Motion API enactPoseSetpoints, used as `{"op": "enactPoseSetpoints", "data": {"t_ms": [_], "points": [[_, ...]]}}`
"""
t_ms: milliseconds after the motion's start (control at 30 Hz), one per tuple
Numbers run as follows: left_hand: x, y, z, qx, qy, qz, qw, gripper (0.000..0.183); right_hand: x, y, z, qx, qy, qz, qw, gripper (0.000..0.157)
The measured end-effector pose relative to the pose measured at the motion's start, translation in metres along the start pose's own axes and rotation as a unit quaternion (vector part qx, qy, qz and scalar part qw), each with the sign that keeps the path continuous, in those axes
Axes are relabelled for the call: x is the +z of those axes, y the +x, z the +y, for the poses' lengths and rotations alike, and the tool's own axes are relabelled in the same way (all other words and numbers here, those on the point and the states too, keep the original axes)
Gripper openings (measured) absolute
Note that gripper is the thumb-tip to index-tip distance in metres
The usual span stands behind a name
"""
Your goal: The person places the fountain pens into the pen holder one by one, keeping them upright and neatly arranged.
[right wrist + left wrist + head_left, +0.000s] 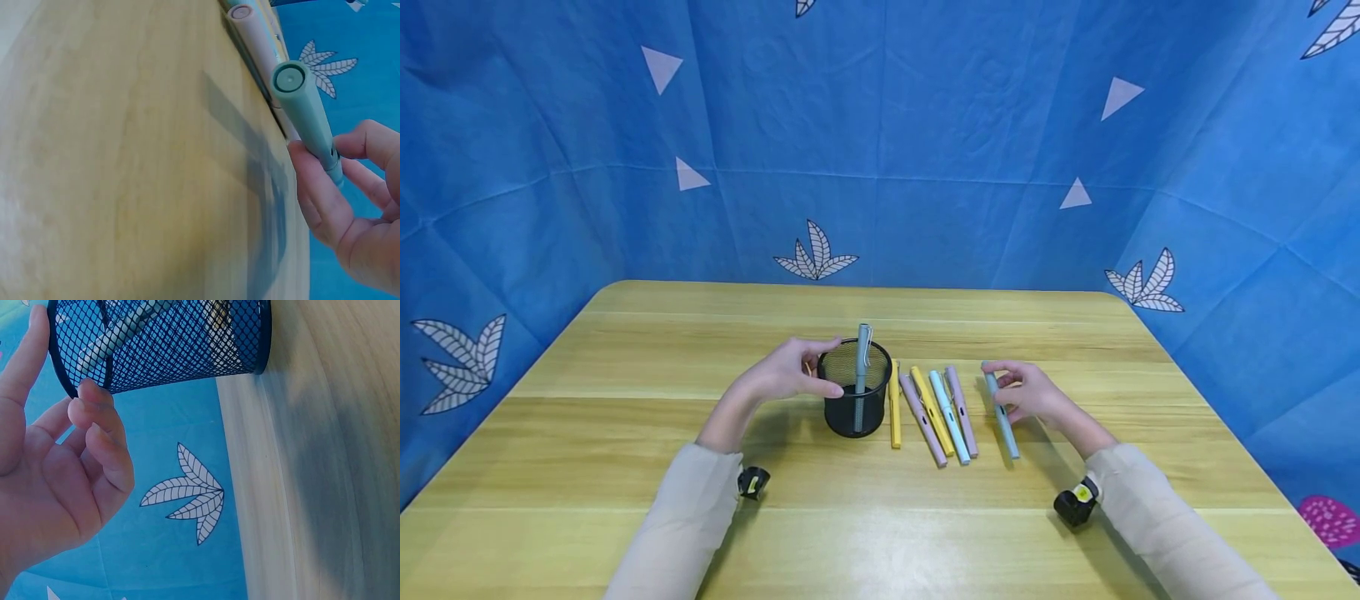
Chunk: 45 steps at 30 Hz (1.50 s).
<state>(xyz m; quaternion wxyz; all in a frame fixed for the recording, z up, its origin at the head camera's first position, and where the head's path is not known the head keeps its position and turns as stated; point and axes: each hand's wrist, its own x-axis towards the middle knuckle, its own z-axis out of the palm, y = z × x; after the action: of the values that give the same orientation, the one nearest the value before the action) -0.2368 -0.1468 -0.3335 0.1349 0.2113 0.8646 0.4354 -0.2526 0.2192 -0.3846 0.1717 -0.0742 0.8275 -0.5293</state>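
My left hand point(792, 371) holds the rim of a black mesh pen holder point(832, 410), thumb on the near side and fingers on the far side. In the left wrist view the mesh wall point(181, 353) shows beyond the curled fingers. One grey-blue pen point(861, 367) stands upright in the holder, its clip above the rim. On the right, my right hand point(1032, 392) pinches another grey-blue pen point(1006, 429) between thumb and fingers. The right wrist view shows this pen's round end point(290, 79) toward the camera, with its shadow apart on the table.
Between the hands, several pens lie side by side on the wooden table point(880, 533): a yellow pen point(895, 408) nearest the holder, a purple pen point(923, 421), another yellow one, a light-blue pen point(950, 417) and another purple one. A blue patterned cloth point(955, 225) hangs behind.
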Motion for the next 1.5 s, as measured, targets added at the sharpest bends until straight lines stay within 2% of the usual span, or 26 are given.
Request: {"op": "enactPoseSetpoints", "data": {"t_ms": [300,667,900,1167,1500], "points": [[0.000,0.000,-0.002,-0.001,-0.003,0.000,1.0000,0.075,0.001,-0.004,-0.007,-0.028,0.028,0.024,0.999,0.049],[0.000,0.001,-0.003,-0.001,-0.002,-0.001,1.0000,0.075,0.008,0.000,-0.017,-0.060,0.154,0.064,0.984,0.054],[0.000,0.000,0.000,-0.008,-0.006,-0.001,1.0000,0.075,0.012,0.003,-0.024,-0.082,0.211,0.056,0.972,0.060],[0.000,0.000,0.001,-0.007,-0.004,0.000,1.0000,0.075,0.017,0.003,-0.032,-0.096,0.222,0.039,0.969,0.064],[0.000,0.000,0.000,-0.007,-0.001,0.002,1.0000,0.075,0.025,0.001,-0.045,-0.122,0.268,0.037,0.955,0.062]]}}
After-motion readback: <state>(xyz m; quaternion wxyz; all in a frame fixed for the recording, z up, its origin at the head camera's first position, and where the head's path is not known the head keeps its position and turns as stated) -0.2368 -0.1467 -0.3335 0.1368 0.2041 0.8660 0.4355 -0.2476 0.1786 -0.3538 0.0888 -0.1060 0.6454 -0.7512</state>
